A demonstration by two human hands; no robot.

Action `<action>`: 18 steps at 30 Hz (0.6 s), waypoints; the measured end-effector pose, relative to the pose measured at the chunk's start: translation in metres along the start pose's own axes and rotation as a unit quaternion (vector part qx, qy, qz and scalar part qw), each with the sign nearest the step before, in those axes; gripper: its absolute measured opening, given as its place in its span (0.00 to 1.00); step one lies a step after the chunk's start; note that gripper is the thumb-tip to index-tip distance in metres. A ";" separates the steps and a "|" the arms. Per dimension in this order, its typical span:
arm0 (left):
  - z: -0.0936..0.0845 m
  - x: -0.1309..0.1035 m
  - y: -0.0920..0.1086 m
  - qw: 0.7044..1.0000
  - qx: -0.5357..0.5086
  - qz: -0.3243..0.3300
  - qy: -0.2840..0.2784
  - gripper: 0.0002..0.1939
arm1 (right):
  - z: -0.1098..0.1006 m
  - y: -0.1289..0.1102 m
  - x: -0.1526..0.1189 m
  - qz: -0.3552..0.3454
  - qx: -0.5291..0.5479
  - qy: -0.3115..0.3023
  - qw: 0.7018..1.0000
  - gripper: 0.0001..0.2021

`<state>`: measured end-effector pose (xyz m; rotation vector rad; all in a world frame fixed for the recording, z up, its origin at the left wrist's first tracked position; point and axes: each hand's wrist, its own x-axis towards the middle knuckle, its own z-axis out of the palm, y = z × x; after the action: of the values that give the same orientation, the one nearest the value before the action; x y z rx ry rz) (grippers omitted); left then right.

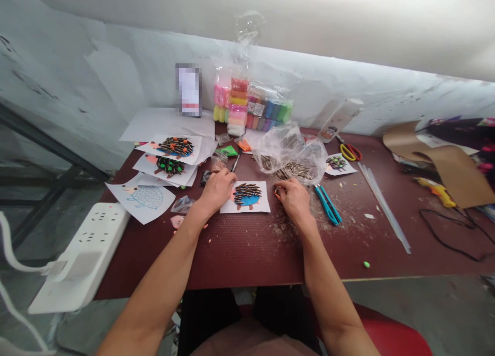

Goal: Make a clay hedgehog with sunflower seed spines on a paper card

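Observation:
A white card (263, 204) lies flat in front of me, bearing a hedgehog (247, 195) with a blue body, brown feet and dark seed-husk spines. At the card's upper left is my left hand (219, 188), its fingers curled down; what they hold, if anything, is hidden. A dark lump or packet (205, 178) sits beside that hand. To the right of the card, my right hand (294, 193) pinches a small orange piece (277, 192), apparently clay. Beyond it, a clear plastic bag (288, 145) lies open with many striped seed husks (294, 170).
Finished hedgehog cards (176, 146) and a blue hedgehog drawing (143, 197) lie left. Colored clay packs (237, 106) and a phone (188, 90) stand behind. Rightward are a teal cutter (328, 205), scissors (350, 151), glue sticks (384, 209), a glue gun (436, 190). A power strip (87, 253) sits at left.

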<state>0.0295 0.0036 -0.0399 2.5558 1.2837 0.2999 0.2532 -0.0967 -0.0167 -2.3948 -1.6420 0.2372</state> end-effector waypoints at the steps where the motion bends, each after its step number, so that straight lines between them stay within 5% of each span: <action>1: 0.000 0.000 0.000 1.000 -0.003 0.000 0.000 0.13 | 0.000 0.000 0.001 -0.007 -0.003 -0.006 1.000 0.14; 11: 0.004 0.002 -0.002 1.000 -0.006 -0.005 0.004 0.13 | -0.006 0.010 0.002 -0.084 -0.025 -0.042 0.995 0.09; 18: 0.005 0.004 -0.004 1.000 -0.013 -0.004 0.015 0.12 | -0.003 0.012 0.002 -0.101 -0.002 0.000 0.995 0.06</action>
<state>0.0310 0.0085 -0.0458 2.5337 1.2916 0.3537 0.2657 -0.0992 -0.0171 -2.2102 -1.8691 0.1988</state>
